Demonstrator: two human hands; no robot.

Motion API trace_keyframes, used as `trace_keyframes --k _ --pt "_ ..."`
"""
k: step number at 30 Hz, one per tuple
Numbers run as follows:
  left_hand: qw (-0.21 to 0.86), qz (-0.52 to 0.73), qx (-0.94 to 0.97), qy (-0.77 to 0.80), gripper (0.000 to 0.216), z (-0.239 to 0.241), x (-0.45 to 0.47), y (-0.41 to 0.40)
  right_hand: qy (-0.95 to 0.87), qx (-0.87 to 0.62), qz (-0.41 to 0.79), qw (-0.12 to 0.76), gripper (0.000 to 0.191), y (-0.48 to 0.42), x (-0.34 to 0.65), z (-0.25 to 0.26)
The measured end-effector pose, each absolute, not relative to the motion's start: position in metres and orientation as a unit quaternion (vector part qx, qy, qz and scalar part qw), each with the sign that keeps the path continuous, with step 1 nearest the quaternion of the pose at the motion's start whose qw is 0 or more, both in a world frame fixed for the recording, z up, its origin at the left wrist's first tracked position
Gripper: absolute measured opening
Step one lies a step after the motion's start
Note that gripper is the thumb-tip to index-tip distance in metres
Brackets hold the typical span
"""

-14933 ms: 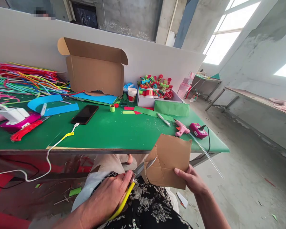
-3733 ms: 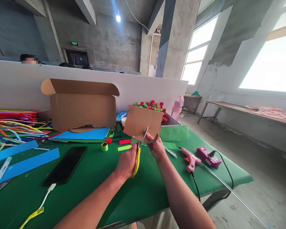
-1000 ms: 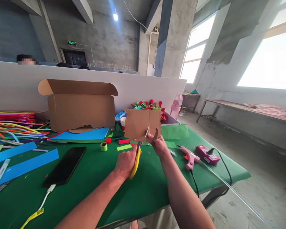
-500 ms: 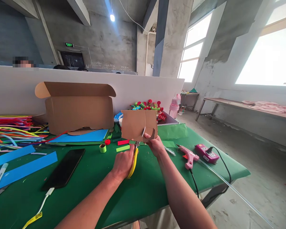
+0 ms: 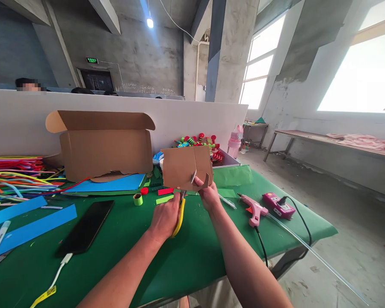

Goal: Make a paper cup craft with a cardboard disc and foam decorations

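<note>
My left hand (image 5: 168,215) is closed around the yellow handles of a pair of scissors (image 5: 180,218). One blade shows in front of a piece of brown cardboard (image 5: 179,167), near its lower edge; the rest of the blades is partly hidden. With my right hand (image 5: 208,195) I grip the cardboard by its lower right corner, where a narrow cut strip curls up. The cardboard is held upright above the table. Below and to its left lie a green paper strip (image 5: 164,199), a red strip (image 5: 165,191) and a small green paper roll (image 5: 137,199).
On the green table (image 5: 192,256) are a phone (image 5: 86,226) with a cable, blue strips (image 5: 41,229) and pipe cleaners (image 5: 16,179) at left. An open cardboard box (image 5: 107,149) stands behind. A pink glue gun (image 5: 255,209) and a purple power block (image 5: 278,206) lie right.
The cardboard has tilted slightly and shifted a little to the left, with the scissors and both hands moving along slightly. Both hands keep their holds.
</note>
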State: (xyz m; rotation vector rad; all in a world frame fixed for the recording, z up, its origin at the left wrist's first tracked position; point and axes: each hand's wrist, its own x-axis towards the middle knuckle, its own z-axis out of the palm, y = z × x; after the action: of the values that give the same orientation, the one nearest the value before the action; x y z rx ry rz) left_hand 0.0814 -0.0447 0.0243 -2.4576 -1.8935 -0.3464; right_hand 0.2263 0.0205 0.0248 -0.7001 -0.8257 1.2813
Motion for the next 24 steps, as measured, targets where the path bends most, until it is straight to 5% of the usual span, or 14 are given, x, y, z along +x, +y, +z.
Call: trace_keyframes --k 24 --pt "-0.061 -0.137 -0.777 -0.611 0.032 0.024 0.082 -0.043 -0.421 -0.349 0.54 0.64 0.035 0.021 0.236 0.029"
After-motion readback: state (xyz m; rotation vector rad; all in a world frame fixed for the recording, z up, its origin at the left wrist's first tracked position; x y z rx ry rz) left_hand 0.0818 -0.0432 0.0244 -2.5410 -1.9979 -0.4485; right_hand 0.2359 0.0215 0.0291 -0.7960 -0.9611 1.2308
